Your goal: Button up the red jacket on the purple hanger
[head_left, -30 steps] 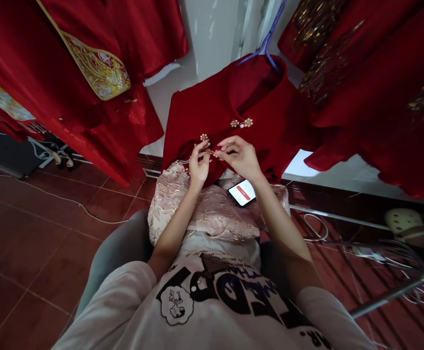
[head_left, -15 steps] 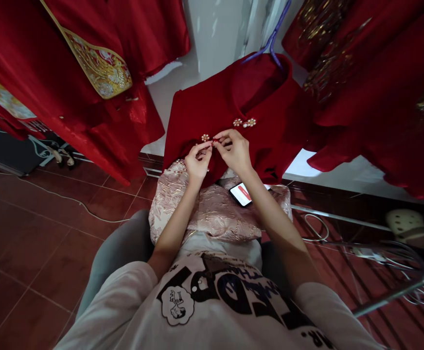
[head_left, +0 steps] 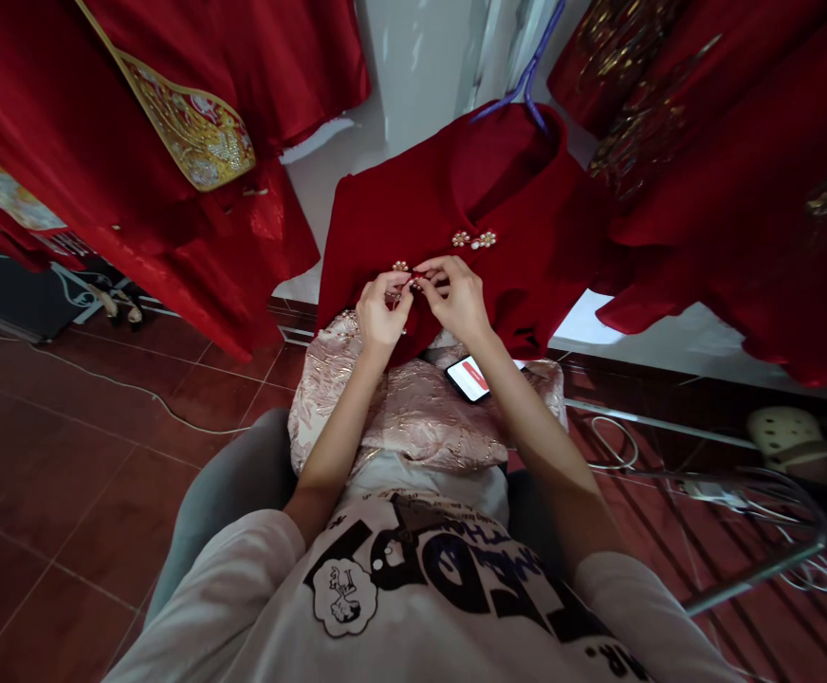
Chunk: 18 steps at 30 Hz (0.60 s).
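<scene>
A dark red velvet jacket (head_left: 385, 218) hangs in front of me. At its neck a pair of pearl flower clasps (head_left: 474, 240) is fastened together. Lower down, another pearl flower (head_left: 400, 267) shows just above my fingertips. My left hand (head_left: 383, 313) has thumb and forefinger pinched on a small clasp at the jacket's front opening. From the other side my right hand (head_left: 459, 299) pinches the same spot, its fingertips almost touching the left ones. The fingers partly cover the clasp, so its detail is hard to see.
A purple hanger (head_left: 529, 81) carries the jacket. Pink brocade cloth (head_left: 420, 417) lies over my lap with a lit phone (head_left: 468, 378) on it. Red embroidered garments (head_left: 200, 123) hang at both sides. A metal rack (head_left: 755, 574) stands at lower right, and a cable (head_left: 164, 403) crosses the tiled floor.
My left fingers have curled in and rolled slightly at the clasp, and a small pearl part now shows between the fingertips. My right hand has barely shifted.
</scene>
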Available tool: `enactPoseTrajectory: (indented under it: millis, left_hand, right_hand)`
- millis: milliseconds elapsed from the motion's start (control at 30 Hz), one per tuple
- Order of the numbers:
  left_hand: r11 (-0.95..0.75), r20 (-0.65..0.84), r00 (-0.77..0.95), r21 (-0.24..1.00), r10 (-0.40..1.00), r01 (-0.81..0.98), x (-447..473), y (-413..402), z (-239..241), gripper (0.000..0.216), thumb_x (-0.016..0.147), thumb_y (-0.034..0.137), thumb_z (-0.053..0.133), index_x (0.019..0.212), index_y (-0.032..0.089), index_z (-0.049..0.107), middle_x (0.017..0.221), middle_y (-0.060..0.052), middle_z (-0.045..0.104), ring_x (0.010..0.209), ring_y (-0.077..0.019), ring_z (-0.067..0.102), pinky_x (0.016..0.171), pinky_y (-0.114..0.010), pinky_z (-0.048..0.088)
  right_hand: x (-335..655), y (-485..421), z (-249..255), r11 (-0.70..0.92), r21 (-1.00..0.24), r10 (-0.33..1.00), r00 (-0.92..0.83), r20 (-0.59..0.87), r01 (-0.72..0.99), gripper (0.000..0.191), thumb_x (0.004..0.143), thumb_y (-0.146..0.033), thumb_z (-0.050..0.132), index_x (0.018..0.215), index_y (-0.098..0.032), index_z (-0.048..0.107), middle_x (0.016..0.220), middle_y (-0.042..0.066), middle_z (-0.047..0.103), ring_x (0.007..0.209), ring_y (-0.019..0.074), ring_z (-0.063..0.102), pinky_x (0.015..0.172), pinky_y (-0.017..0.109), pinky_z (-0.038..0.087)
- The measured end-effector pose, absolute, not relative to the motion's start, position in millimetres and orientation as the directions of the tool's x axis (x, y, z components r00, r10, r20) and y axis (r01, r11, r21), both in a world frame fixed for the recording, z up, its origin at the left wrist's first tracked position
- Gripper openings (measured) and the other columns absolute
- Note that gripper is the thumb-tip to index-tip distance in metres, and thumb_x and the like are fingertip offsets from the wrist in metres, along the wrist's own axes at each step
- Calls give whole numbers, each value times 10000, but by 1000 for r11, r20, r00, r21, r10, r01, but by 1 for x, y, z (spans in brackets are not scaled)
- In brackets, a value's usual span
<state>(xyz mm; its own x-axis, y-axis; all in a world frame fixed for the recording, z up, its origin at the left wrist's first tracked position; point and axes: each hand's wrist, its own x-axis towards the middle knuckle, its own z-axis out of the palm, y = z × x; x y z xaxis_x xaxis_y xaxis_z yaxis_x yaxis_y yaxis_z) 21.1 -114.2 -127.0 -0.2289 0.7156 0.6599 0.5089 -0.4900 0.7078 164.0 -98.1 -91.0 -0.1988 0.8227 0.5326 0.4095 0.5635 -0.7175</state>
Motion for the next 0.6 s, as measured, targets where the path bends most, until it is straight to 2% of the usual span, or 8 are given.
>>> enactPoseTrajectory:
  millis: [267, 367, 433, 533, 600]
  left_hand:
    - [-495, 567, -188, 806, 802, 324, 12, -101, -131, 255, 893, 255, 684, 1137, 232, 614, 1005, -36, 748, 827, -143, 705, 737, -252, 554]
    - [-498, 551, -214, 828, 806, 257, 15, -101, -137, 250, 915, 291, 666, 1150, 231, 606, 1084, -62, 727, 900, -155, 706, 764, -256, 561]
    - [-486, 530, -263, 846, 806, 218, 23, -106, -146, 213, 940, 308, 624, 1136, 231, 592, 1120, -73, 704, 883, -151, 689, 713, -245, 558]
    - [-454, 512, -336, 858, 791, 238, 40, -122, -166, 178, 948, 273, 570, 1117, 217, 578, 1126, -80, 664, 765, -131, 626, 611, -230, 516]
    - [-418, 506, -289, 852, 813, 316, 52, -132, -183, 197, 925, 199, 553, 1119, 208, 589, 1113, -75, 644, 741, -124, 599, 630, -236, 509]
  right_hand:
    - [162, -97, -93, 591, -678, 801, -218, 558, 438, 140, 955, -285, 528, 1001, -230, 649, 1067, 82, 615, 898, 193, 625, 810, 364, 606]
    - [170, -104, -95, 586, -707, 809, -241, 536, 397, 168, 958, -326, 524, 1008, -230, 652, 1079, 82, 661, 935, 198, 664, 825, 364, 616]
    - [182, -112, -98, 560, -755, 828, -259, 498, 340, 194, 945, -351, 543, 1032, -220, 656, 1094, 80, 698, 975, 203, 692, 847, 369, 620]
    - [204, -126, -97, 495, -807, 866, -263, 426, 321, 248, 916, -403, 581, 1035, -206, 675, 1094, 75, 733, 1001, 212, 712, 879, 397, 619]
    - [217, -133, -90, 479, -805, 868, -324, 376, 350, 268, 894, -429, 614, 1018, -206, 695, 1070, 72, 747, 987, 216, 718, 896, 417, 615]
